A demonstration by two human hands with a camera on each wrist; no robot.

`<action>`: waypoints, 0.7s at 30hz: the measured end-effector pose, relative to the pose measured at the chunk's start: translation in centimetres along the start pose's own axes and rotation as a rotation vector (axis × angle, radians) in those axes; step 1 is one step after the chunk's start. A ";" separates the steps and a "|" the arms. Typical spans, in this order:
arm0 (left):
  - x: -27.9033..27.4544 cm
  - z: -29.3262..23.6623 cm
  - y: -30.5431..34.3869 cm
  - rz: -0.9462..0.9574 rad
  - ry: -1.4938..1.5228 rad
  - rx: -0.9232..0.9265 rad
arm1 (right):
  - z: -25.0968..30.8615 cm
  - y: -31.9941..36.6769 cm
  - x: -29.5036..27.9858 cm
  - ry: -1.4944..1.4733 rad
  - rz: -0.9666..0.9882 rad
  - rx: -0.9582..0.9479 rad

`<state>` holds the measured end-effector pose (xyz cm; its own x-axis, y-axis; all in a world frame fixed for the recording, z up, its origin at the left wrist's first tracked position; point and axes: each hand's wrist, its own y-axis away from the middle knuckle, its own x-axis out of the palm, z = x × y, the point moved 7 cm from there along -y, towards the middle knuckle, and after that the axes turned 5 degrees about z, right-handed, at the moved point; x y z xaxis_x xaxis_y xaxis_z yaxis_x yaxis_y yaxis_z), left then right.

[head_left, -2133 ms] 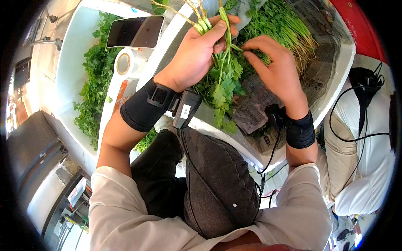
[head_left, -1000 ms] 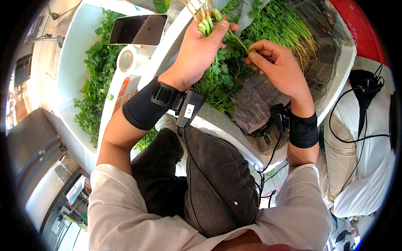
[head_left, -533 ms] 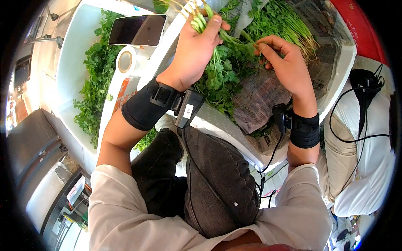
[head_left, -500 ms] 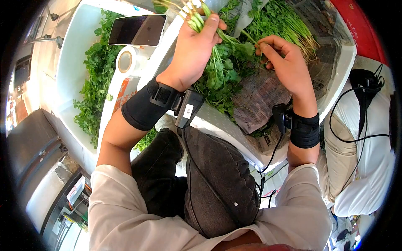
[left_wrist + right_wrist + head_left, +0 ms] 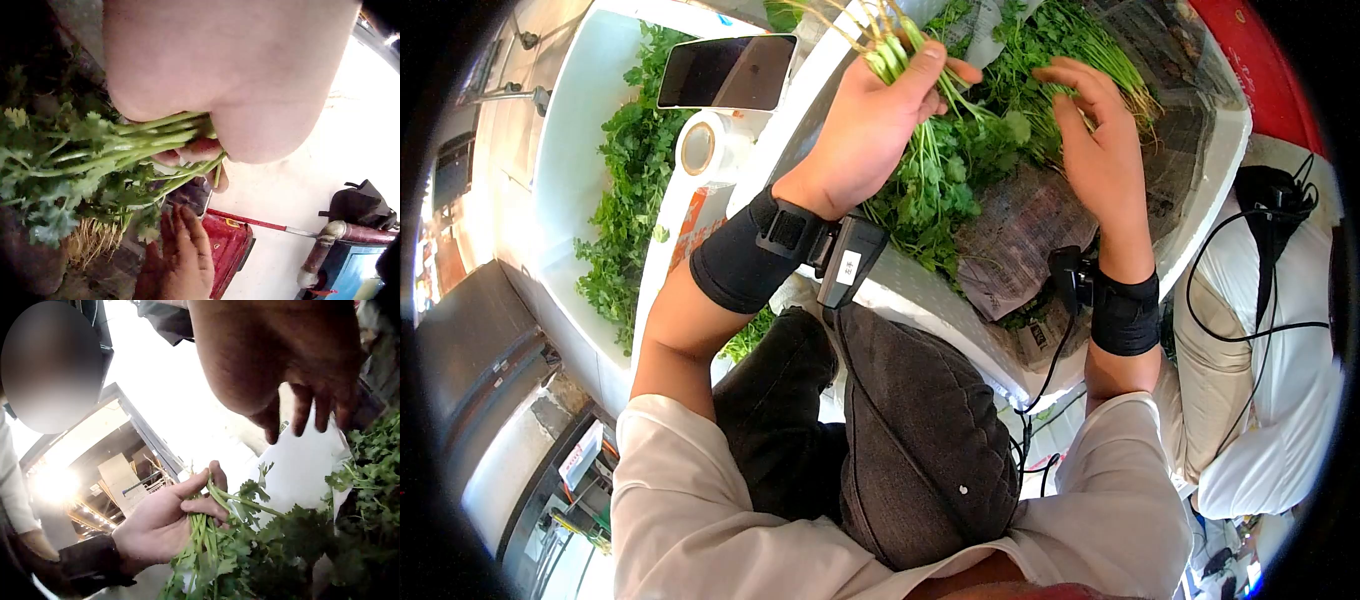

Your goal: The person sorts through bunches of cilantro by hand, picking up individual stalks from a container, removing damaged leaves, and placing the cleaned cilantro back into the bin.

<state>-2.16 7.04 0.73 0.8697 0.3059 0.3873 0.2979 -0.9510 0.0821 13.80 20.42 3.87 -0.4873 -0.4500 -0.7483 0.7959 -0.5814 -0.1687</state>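
My left hand [image 5: 860,135] grips a small bunch of coriander [image 5: 925,165] by its stems, just below the pale roots. The leaves hang down over the foam box. Seen from the right wrist, one stem [image 5: 250,505] slants out past the thumb and forefinger of that hand. My right hand [image 5: 1100,150] is to the right of the bunch, above the box, fingers loosely bent and parted with nothing between them. In the left wrist view the right hand [image 5: 187,262] shows below the stems, apart from them.
More coriander [image 5: 1080,60] with brown roots lies on newspaper [image 5: 1020,240] inside the white foam box [image 5: 1200,205]. To the left, a second foam box [image 5: 565,190] holds loose greens [image 5: 635,150]. A phone [image 5: 730,72] and a tape roll [image 5: 700,148] stand between the boxes.
My right hand pinched a stem by the bunch and drew it rightward; now its fingers are parted and hold nothing, slightly higher and farther right. My left hand keeps its grip on the coriander.
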 end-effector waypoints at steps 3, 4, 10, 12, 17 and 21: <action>0.5 0.5 -0.2 0.073 0.054 0.000 | 2.0 0.0 1.1 -0.424 0.120 0.069; 0.8 0.6 -0.2 0.084 0.061 0.011 | 2.6 0.3 2.1 -0.484 0.209 0.040; 1.5 1.0 0.1 0.129 0.116 -0.042 | 3.2 0.8 3.4 -0.468 0.278 -0.011; 1.5 0.7 0.1 0.161 0.042 -0.031 | 2.9 0.7 3.2 -0.496 0.286 -0.034; 1.7 0.9 0.1 0.202 -0.024 -0.020 | 2.8 0.5 2.9 -0.573 0.315 -0.051; 1.9 0.7 0.3 0.191 -0.074 -0.033 | 3.2 0.9 3.9 -0.825 0.487 0.114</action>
<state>-0.16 7.35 0.89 0.9360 0.1211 0.3305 0.1129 -0.9926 0.0441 11.50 15.97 2.82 -0.2463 -0.9688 -0.0256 0.9592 -0.2475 0.1367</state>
